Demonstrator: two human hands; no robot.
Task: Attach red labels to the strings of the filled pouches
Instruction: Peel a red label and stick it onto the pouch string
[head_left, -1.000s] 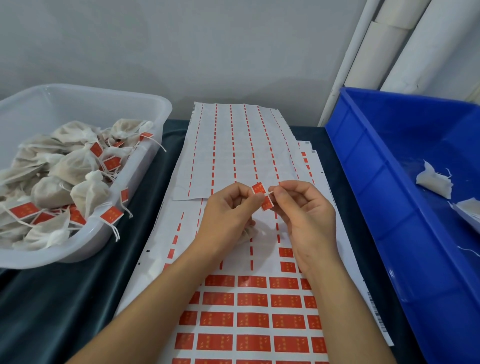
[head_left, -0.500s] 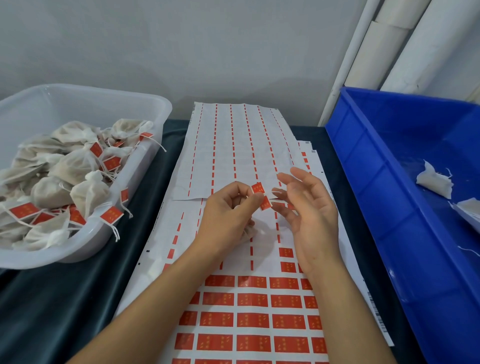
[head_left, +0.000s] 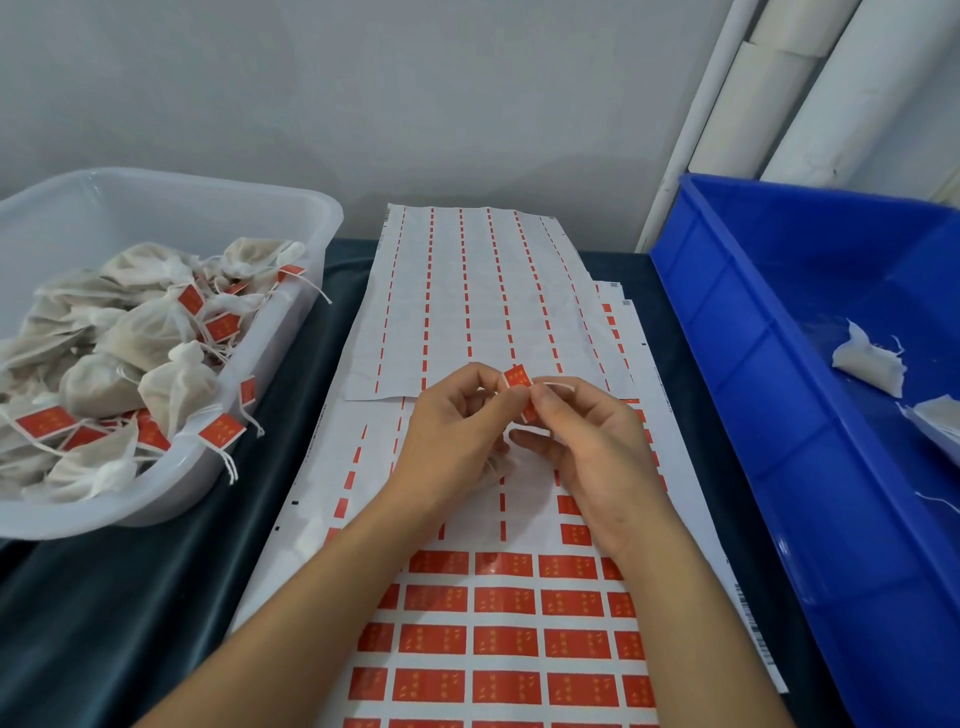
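Note:
Above the label sheet (head_left: 498, 639), my left hand (head_left: 447, 441) pinches a small red label (head_left: 516, 376) between thumb and forefinger. A white pouch (head_left: 493, 467) is tucked under its palm, mostly hidden. My right hand (head_left: 597, 447) meets it from the right and pinches the pouch's white string (head_left: 558, 385) against the label's lower part. The string's end sticks out to the right above my right fingers. Rows of unpeeled red labels fill the near half of the sheet.
A clear plastic tub (head_left: 291, 332) on the left holds several filled pouches with red labels on their strings. A blue bin (head_left: 737, 395) on the right holds a few white pouches (head_left: 870, 358). An emptied backing sheet (head_left: 483, 301) lies beyond my hands on the dark cloth.
My right hand, which had opened and drawn back half a second ago, has come back to the label and now pinches the string. My left hand has kept its hold.

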